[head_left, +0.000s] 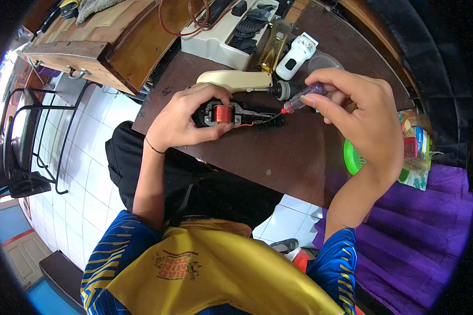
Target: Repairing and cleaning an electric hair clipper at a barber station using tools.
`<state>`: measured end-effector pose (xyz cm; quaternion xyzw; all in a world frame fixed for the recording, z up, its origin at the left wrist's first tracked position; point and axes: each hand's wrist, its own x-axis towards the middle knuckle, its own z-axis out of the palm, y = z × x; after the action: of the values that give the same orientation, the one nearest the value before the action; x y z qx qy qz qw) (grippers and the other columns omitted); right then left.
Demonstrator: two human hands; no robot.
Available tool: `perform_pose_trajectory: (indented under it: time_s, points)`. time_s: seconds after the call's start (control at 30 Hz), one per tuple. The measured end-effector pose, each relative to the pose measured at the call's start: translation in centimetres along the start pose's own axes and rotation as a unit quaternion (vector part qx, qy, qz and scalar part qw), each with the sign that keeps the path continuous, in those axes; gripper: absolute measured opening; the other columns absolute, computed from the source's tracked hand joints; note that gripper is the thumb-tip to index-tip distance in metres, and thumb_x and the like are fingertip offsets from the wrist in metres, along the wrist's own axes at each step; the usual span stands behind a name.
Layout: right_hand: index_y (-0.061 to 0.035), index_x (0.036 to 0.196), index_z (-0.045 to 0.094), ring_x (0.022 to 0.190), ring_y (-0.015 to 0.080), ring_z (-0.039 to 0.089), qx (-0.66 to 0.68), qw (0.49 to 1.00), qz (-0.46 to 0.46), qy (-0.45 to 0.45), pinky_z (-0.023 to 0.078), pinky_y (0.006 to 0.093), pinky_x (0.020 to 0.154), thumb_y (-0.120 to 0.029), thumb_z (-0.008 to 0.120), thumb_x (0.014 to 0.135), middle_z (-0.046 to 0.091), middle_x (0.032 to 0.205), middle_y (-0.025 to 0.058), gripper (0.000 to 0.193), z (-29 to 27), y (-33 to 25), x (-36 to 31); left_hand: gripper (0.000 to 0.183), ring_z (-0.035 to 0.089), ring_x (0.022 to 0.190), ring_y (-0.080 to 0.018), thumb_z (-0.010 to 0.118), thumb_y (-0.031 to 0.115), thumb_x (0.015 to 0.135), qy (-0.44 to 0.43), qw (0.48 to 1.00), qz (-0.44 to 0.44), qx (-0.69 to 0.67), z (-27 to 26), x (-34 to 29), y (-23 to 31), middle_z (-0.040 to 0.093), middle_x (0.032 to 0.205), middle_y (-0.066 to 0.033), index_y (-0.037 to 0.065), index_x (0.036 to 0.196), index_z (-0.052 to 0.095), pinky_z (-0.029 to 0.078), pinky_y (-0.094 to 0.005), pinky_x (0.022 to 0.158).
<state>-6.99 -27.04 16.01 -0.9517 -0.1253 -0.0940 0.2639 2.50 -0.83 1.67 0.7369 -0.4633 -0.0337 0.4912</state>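
A smooth, dark brown table [305,170] stands above a floor of glossy white tiles [81,157]. On it, near the middle, lies one opened device [245,112], long and narrow, with a black housing, grey metal parts, an orange wire and a single coil [223,114] of tightly wound, shiny copper. The left hand [186,115] curves around its coil end, thumb on the near side and fingers on the far side, closed to the device's width. The right hand [362,105] pinches one screwdriver [305,98] by its translucent purple handle, between thumb and bent fingers; the thin shaft slants to the device's other end, the tip too small to make out.

Just beyond lies one rounded cream plastic shell [234,80]. Farther off are one white hair clipper [297,56] and one white plastic tray [205,43] holding black combs [247,34], too crowded to count. Right of the table hangs a folded purple cloth [404,226].
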Motion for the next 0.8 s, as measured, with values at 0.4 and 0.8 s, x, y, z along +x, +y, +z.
perform_pose_trajectory:
  time_s: [0.4,0.8]
  points:
    - [-0.0038,0.097,0.071,0.058,0.0231,0.067,0.002,1.0,-0.001,0.001,0.05,0.0326,0.056,-0.017,0.077,0.083,0.068,0.072,0.014,0.02,-0.21,-0.2,-0.08,0.038,0.066,0.105,-0.0314,0.08,0.019,0.072,-0.029,0.999,-0.026,0.007,-0.33,-0.09,0.11,0.068,0.112,-0.016,0.002,0.102,0.064,0.05,-0.0388,0.095]
    - [-0.0012,0.1,0.073,0.057,0.0097,0.062,0.002,1.0,-0.028,0.0,0.044,0.023,0.054,-0.006,0.078,0.081,0.064,0.069,0.0076,0.02,-0.08,-0.28,-0.16,0.035,0.066,0.101,-0.0319,0.08,0.018,0.073,-0.016,1.0,-0.011,0.006,-0.14,-0.08,-0.03,0.068,0.106,-0.0139,0.003,0.1,0.064,0.05,-0.0391,0.092]
